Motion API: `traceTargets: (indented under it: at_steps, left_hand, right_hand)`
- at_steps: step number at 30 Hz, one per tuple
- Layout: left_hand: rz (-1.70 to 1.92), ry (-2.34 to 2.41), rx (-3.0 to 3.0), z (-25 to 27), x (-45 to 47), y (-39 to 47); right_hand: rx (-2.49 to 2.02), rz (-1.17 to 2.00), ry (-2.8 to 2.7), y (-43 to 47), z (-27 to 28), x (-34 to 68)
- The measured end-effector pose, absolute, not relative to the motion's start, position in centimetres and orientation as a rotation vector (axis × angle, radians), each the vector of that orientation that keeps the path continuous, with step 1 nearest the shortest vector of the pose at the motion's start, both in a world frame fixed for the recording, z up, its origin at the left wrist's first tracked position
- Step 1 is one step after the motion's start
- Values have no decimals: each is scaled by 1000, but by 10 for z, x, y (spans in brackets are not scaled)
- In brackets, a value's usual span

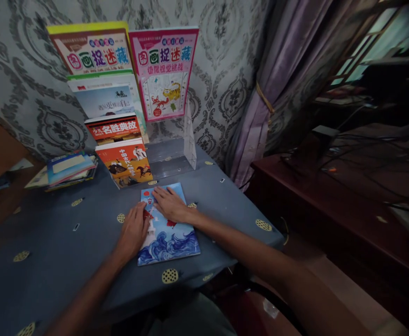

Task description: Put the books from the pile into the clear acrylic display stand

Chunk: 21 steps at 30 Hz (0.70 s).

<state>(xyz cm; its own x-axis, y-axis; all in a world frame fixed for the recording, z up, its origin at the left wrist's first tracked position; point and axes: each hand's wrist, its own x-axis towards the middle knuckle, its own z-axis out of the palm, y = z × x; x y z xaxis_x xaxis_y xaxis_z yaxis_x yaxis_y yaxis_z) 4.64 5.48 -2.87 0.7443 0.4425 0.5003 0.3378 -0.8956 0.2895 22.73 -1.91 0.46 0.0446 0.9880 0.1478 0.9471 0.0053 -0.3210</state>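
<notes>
A blue picture book [169,245] with painted waves on its cover lies flat on the table, close in front of me. Across its upper part rests my right hand [171,205], palm down with the fingers stretched out. My left hand [134,228] lies along the book's left edge, its fingers extended and touching the cover. Neither hand is wrapped around anything. Part of the cover's title and picture is hidden under my hands.
Behind the book stands a clear stepped rack [190,140] bearing several books, among them a pink book [165,100] and an orange book [129,163]. A pile of books [69,168] lies at left. A dark red cabinet [295,186] with tangled cables is at right, beside a purple curtain [277,60].
</notes>
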Motion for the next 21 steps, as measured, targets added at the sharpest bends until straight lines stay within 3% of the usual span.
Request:
traceTargets:
  at_steps: [10, 21]
  left_hand:
    - [842, 600, 2789, -25, 45, 55]
    - [761, 659, 2819, -23, 45, 55]
  right_hand:
    - [-2193, 164, -1738, -55, -4, 273]
    - [-2190, 154, -1850, -132, -7, 242]
